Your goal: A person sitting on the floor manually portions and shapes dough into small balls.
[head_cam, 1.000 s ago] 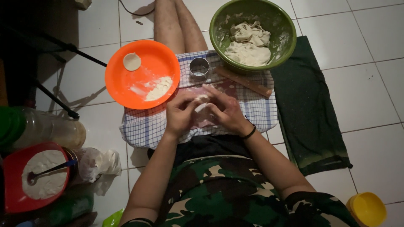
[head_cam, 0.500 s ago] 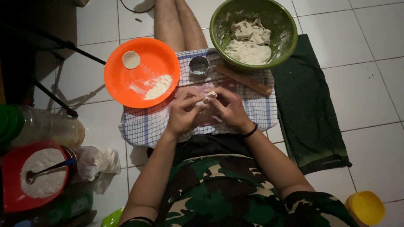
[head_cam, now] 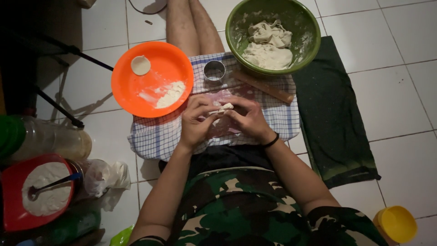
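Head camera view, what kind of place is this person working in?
Probably a home floor used for food preparation. The person sits on white floor tiles with a checked cloth over the lap, a green bowl of dough ahead, and both hands pinching a small dough piece.

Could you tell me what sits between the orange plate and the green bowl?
In the head view, a small round metal cutter ring stands on the checked cloth between the orange plate and the green bowl.
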